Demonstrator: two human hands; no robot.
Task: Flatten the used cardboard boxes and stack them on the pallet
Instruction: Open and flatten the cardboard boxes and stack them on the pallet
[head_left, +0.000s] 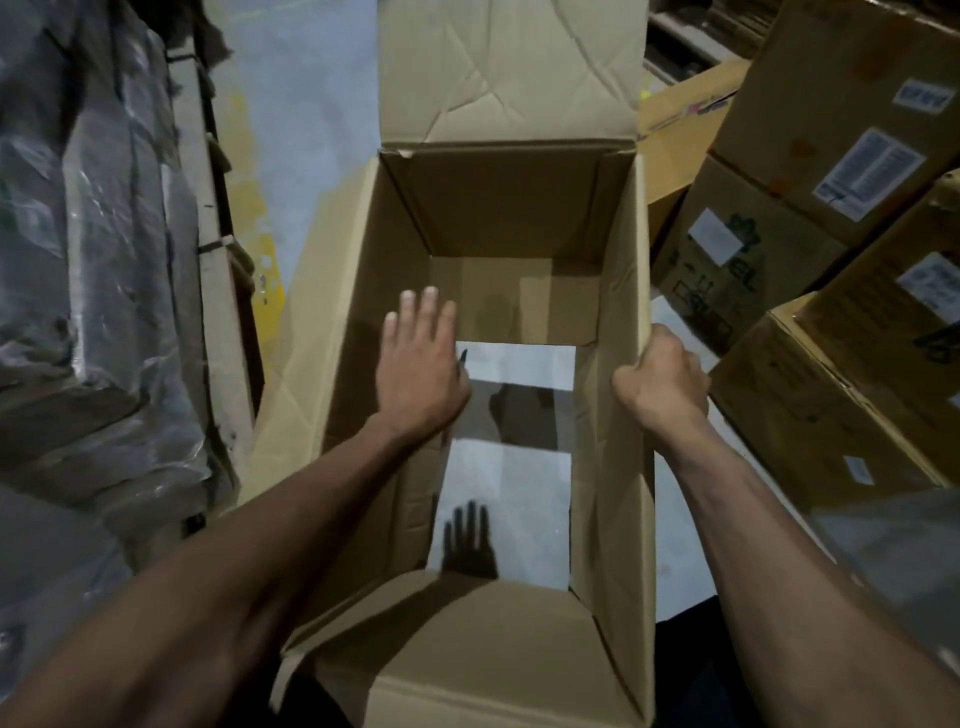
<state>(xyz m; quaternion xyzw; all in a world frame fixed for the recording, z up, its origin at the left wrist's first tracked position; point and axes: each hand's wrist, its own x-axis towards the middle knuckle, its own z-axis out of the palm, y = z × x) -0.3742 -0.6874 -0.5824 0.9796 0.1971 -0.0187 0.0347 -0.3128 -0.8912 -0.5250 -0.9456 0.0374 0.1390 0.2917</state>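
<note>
The cardboard box (493, 291) stands open in the centre of the view, directly in front of the person. It is plain brown corrugated board, rectangular, with creased walls. Its far top flap (509, 67) stands upright and carries deep wrinkles. The bottom is open: pale grey floor (511, 499) shows through the box between the loose bottom flaps.

The left hand (418, 364) reaches inside the box, palm flat against the inner face of the left wall, fingers straight and close together, gripping nothing. Its shadow falls on the floor below.

The right hand (662, 376) is curled over the top edge of the right wall and grips it, knuckles up.

To the right stand closed cartons (831, 130) bearing white printed labels. To the left lie goods wrapped in glossy, crinkled plastic film (93, 234).
</note>
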